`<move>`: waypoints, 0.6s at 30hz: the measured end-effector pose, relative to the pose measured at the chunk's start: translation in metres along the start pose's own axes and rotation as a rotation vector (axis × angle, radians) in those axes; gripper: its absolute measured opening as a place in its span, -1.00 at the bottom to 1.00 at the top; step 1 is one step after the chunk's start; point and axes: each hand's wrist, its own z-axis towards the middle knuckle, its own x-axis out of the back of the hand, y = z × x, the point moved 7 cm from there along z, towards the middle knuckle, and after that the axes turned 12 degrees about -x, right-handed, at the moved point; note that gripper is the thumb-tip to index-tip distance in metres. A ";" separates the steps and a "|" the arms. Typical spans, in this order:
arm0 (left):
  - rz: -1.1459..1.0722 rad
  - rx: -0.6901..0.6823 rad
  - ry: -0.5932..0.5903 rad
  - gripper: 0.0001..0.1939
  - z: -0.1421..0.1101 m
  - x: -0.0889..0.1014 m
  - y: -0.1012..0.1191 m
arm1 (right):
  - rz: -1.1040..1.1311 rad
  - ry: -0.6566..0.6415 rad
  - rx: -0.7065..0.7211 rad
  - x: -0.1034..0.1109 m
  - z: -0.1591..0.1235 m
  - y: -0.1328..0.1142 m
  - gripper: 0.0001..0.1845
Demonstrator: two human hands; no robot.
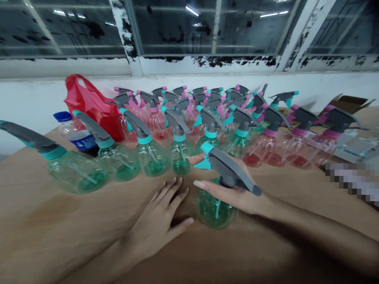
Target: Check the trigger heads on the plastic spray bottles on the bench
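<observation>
My right hand (237, 197) is wrapped around the neck of a green spray bottle (214, 209) with a grey and teal trigger head. The bottle stands upright near the front of the table, its nozzle pointing away to the left. My left hand (160, 217) lies palm down on the wooden table (112, 221), fingers spread, just left of that bottle and apart from it. Beyond both hands runs a row of similar spray bottles: green ones such as this green bottle (180, 159) to the left and middle, pink ones such as this pink bottle (299, 148) to the right.
More pink and green spray bottles crowd behind the front row. A red plastic bag (89, 104) and a blue-capped drink bottle (83, 140) stand at the back left. An open cardboard box (351, 103) is at the back right, below the window (207, 27).
</observation>
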 end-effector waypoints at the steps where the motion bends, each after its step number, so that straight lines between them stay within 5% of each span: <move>1: 0.001 -0.002 0.005 -0.37 0.000 0.000 0.000 | -0.002 -0.001 -0.018 0.000 0.000 0.000 -0.59; 10: -0.030 0.005 -0.023 -0.35 -0.001 -0.004 -0.001 | -0.004 0.097 0.045 0.004 0.002 0.001 -0.80; 18: -0.023 0.003 -0.013 -0.36 -0.001 -0.002 0.000 | 0.016 0.046 0.021 0.002 0.002 0.002 -0.73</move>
